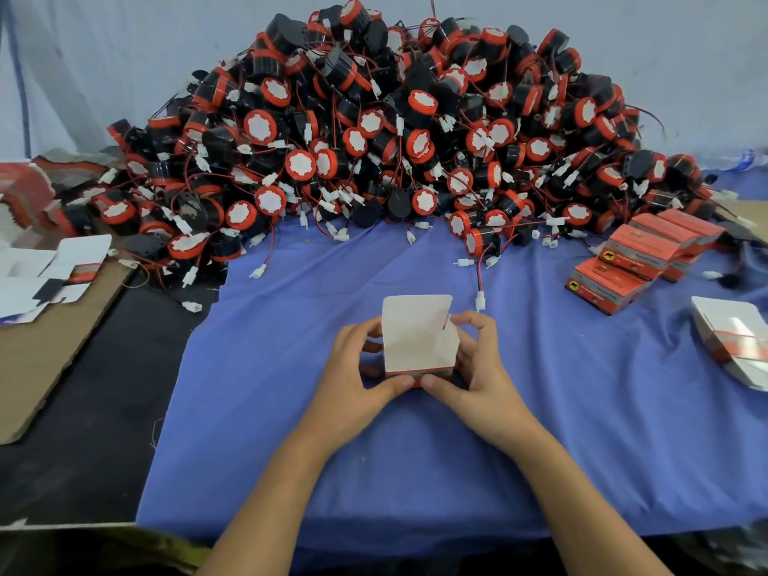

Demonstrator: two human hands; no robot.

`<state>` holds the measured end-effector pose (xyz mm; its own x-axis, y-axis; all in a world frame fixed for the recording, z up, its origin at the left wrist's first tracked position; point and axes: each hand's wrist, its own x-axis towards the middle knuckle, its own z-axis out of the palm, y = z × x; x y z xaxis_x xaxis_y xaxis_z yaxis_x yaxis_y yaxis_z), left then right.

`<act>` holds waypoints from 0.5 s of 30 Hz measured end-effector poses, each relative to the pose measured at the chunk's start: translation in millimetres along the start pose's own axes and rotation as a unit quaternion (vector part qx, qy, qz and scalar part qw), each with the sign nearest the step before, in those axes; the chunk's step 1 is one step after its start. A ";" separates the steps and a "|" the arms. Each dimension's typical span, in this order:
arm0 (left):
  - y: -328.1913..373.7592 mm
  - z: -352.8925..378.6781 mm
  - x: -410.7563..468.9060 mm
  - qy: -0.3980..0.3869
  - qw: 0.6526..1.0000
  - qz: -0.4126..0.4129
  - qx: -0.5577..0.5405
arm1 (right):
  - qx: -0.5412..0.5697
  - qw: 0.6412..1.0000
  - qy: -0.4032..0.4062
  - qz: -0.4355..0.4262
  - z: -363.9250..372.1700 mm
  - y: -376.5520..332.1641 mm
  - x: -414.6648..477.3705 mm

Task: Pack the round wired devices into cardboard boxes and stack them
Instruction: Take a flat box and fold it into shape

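Grips an open box (415, 338) between left hand (353, 376) and right hand (478, 367), fingers curled round its sides, over cloth (415, 471), before heaped devices (374, 139).

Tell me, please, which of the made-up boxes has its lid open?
The box held between the left hand and right hand: its white lid flap stands up, while the stacked orange boxes are closed.

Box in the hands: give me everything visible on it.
The box is small, thin cardboard, white inside, red and grey along its near bottom edge. Its lid flap stands open, upward. It is centre front, over the blue cloth. The left hand and right hand grip its sides, thumbs meeting at the near edge. Contents hidden.
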<state>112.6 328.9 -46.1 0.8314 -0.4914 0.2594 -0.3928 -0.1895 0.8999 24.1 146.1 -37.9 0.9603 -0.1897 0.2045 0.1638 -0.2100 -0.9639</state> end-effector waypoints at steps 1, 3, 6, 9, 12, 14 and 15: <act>0.0 -1.3 -0.2 -0.008 1.000 -0.012 -0.017 | 0.022 1.000 0.005 0.000 0.3 -1.3 -0.3; 2.5 -4.8 2.0 -0.022 0.996 -0.045 -0.080 | 0.081 0.995 0.050 0.010 -0.4 -5.1 1.7; 13.5 -9.1 11.8 0.036 0.975 -0.121 -0.183 | 0.148 0.975 0.159 0.049 -7.0 -5.7 11.5; 21.1 -12.6 30.8 0.065 0.932 -0.165 -0.317 | 0.186 0.957 0.209 0.080 -13.2 -6.1 27.9; 28.4 -6.9 65.5 0.041 0.913 -0.189 -0.359 | 0.170 0.946 0.264 0.079 -25.2 -8.0 58.5; 32.7 1.7 93.4 0.010 0.908 -0.197 -0.369 | 0.151 0.935 0.312 0.077 -37.7 -5.9 85.7; 34.6 6.6 107.6 -0.008 0.905 -0.202 -0.375 | 0.138 0.930 0.331 0.078 -43.7 -3.2 99.0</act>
<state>185.9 263.8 10.6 0.8389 -0.5248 -0.1441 0.3243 0.2694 0.9068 108.8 86.1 -7.1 0.6427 -0.7655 0.0317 0.1740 0.1056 -0.9791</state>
